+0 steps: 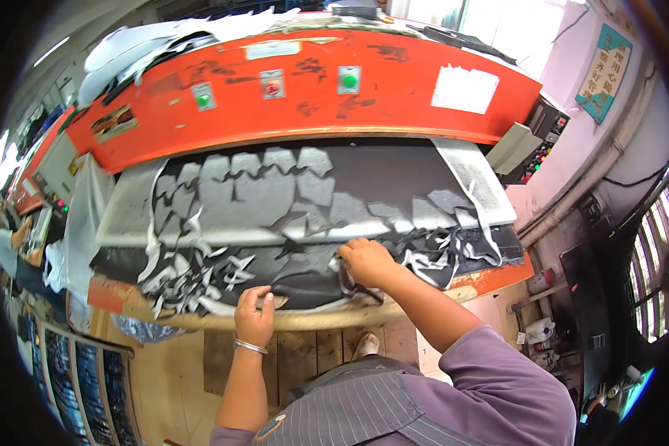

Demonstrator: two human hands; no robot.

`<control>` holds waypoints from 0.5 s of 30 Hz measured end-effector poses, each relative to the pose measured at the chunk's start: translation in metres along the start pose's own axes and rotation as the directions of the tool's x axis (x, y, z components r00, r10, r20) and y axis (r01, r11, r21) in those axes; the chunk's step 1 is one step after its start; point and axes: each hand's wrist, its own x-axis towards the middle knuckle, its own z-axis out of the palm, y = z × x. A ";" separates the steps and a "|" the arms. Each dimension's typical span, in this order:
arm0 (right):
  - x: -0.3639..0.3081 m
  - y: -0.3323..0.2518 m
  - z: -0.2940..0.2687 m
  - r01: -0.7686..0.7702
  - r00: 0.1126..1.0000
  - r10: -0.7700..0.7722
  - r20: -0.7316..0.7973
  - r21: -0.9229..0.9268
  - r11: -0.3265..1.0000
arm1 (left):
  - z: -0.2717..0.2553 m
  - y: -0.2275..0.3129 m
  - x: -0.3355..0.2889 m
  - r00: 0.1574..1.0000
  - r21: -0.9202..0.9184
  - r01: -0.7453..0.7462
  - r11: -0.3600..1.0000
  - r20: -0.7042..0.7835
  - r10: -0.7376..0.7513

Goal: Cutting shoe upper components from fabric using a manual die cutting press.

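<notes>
Machine with a long orange front (401, 111) spans the upper part of the view, with white sheets (163, 41) piled on top of it. Beneath this front lies a broad pale board (483, 189), most of it covered by a black sheet (394, 167) that reaches across its middle. The person stands at the near side in a striped apron (342, 412), facing a worn wooden rail (327, 320) that runs along the front edge. On the left and middle of the black sheet lie flat grey pieces (227, 197) with jagged outlines, some overlapping. Nearer the rail, a heap of black and white scraps (182, 275) spreads at the left, and a second tangle of strips (450, 249) sits at the right; dark loose material (305, 271) lies between them. The right hand (366, 262) reaches over this dark material, its fingers bent and bunched close together on it; I cannot tell whether they grip a piece. The left hand (254, 316) is at the rail, just beside the material's near edge, with its fingers curled narrow; whether anything is held in them I cannot tell. Set into the orange front are a red button (273, 87) and, to either side of it, green buttons (348, 80). A thin silvery bracelet (251, 346) circles the left wrist
</notes>
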 end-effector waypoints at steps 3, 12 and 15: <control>0.004 0.032 0.004 -0.092 0.953 0.088 0.289 -0.002 0.996 | 0.031 -0.018 0.009 0.990 0.322 -0.053 0.945 0.143 0.007; -0.003 0.066 0.027 -0.124 0.960 0.011 0.281 0.388 0.913 | 0.039 -0.012 0.013 0.976 0.466 0.112 0.878 0.113 -0.184; 0.012 0.081 0.029 0.007 0.943 -0.158 0.294 0.456 0.890 | 0.041 -0.007 0.019 0.980 0.444 0.141 0.885 0.063 -0.188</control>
